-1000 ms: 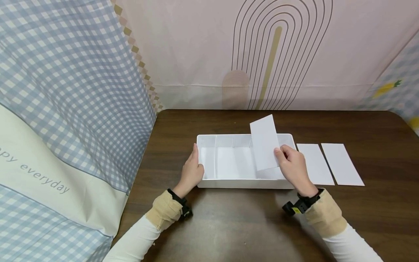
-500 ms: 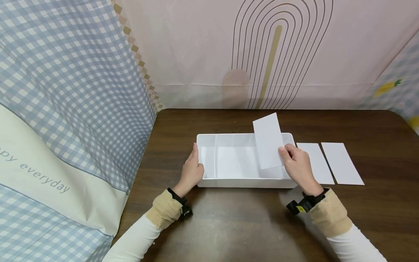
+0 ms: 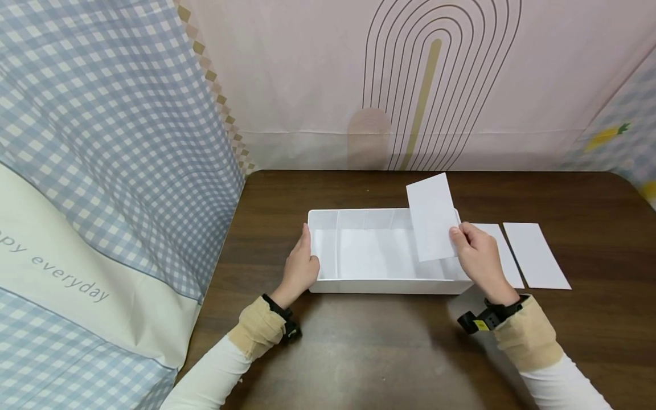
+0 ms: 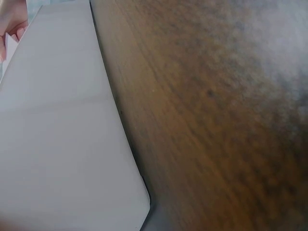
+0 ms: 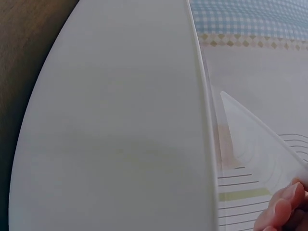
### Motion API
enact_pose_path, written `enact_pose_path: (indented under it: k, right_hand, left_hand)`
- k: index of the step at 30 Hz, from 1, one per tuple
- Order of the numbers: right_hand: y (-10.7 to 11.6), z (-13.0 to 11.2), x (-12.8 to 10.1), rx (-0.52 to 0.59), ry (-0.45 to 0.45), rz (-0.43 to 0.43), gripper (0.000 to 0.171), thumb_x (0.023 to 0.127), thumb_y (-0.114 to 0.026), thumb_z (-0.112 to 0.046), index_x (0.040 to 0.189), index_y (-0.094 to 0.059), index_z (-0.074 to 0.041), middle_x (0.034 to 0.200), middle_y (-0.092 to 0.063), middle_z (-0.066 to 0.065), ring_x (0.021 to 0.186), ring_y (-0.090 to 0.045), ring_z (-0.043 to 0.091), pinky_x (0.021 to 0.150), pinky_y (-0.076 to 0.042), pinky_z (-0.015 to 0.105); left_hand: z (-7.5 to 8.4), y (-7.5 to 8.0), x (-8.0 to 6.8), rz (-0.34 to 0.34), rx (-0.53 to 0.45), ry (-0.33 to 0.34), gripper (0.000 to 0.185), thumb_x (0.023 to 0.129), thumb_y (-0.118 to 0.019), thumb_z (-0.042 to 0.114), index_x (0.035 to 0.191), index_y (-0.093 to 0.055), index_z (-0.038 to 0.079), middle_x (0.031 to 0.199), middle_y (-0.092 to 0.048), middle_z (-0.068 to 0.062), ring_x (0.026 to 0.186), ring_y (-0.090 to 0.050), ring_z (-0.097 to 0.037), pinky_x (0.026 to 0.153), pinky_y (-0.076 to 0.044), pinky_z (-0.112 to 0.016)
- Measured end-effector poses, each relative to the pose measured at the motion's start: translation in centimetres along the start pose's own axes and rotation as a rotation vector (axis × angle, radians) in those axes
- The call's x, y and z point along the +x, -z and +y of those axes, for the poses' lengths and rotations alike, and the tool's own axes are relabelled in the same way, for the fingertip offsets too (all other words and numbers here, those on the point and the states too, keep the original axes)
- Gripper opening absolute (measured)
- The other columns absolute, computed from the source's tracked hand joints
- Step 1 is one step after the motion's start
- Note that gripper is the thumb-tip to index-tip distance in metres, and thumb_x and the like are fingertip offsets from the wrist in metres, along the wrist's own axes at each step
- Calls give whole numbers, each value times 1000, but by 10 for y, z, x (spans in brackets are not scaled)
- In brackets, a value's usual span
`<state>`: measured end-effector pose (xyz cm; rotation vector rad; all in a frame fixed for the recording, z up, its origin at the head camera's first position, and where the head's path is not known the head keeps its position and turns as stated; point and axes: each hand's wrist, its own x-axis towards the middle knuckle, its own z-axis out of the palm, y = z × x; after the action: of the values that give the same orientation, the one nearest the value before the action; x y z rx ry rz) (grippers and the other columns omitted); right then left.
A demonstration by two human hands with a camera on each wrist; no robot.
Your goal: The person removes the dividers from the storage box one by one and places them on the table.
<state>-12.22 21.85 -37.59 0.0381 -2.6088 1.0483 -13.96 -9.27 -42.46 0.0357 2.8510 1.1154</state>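
one card [image 3: 433,217] pinched in your right hand [image 3: 480,262] — keep it upright over the box [image 3: 379,285]; left hand [image 3: 299,267], fingers straight, braces the end wall.

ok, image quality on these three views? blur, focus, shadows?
Head view: sharp, even light, soft shadow on the table before the white box. Left wrist view: wood grain smeared, box wall soft. Right wrist view: too close, box wall a featureless blur; fingertips soft.

Dark wooden table [image 3: 589,193], pink arch-patterned backdrop [image 3: 435,85], blue gingham cloth [image 3: 102,142] (lettering partly visible)
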Motion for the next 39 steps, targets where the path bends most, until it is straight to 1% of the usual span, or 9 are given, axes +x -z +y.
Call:
enact_pose_path:
  k: [5, 12, 16, 23, 31, 37, 39]
  right_hand:
    - [3, 4, 0, -2, -18, -7, 34, 93, -39, -23, 71, -51, -1, 55, -36, 4, 48, -32, 11, 44, -26, 26]
    - [7, 8, 1, -4, -45, -4, 33, 93, -38, -22, 74, -53, 1, 57, -38, 5, 49, -33, 11, 44, -27, 26]
    - [10, 9, 1, -5, -56, -1, 34, 93, -38, -23, 74, -53, 1, 57, -39, 5, 49, -33, 10, 45, -28, 26]
    - [12, 14, 0, -11, -70, -19, 35, 94, -37, -24, 81, -55, 3, 62, -41, 7, 54, -34, 11, 48, -28, 25]
    - [19, 16, 2, -4, -99, -12, 36, 94, -36, -24, 79, -54, 4, 60, -41, 7, 53, -35, 11, 47, -29, 25]
    - [23, 21, 2, 8, -127, -6, 37, 94, -37, -25, 80, -54, 5, 56, -44, 1, 48, -39, 6, 43, -32, 24]
    - [24, 23, 3, 7, -137, -3, 37, 94, -37, -26, 81, -54, 4, 55, -44, 0, 47, -39, 6, 43, -32, 25]
  left_hand:
    - [0, 0, 0, -5, -5, 7, 71, 81, -35, 0, 143, -3, 9, 146, -20, -13, 46, -24, -16, 49, -28, -28]
    - [-1, -1, 1, -2, 2, 12, 70, 81, -35, 0, 143, -4, 9, 146, -21, -12, 51, -35, -18, 58, -33, -29]
    - [-1, 0, 1, -5, -2, 15, 71, 81, -35, 0, 143, -4, 9, 146, -20, -12, 49, -33, -17, 56, -32, -29]
    - [-2, -1, 1, -11, -26, 14, 71, 81, -35, -1, 143, -2, 10, 146, -18, -11, 45, -22, -15, 48, -27, -28]
    - [-2, -1, 1, -5, -25, 9, 71, 81, -35, -1, 143, -3, 9, 146, -18, -12, 44, -22, -14, 47, -27, -27]
    - [-2, -1, 1, -5, -31, 5, 71, 81, -35, -1, 143, -3, 9, 146, -18, -12, 44, -21, -15, 46, -26, -27]
    - [-2, -1, 1, -4, -30, 4, 71, 81, -35, -1, 143, -3, 9, 146, -19, -12, 45, -23, -15, 47, -27, -27]
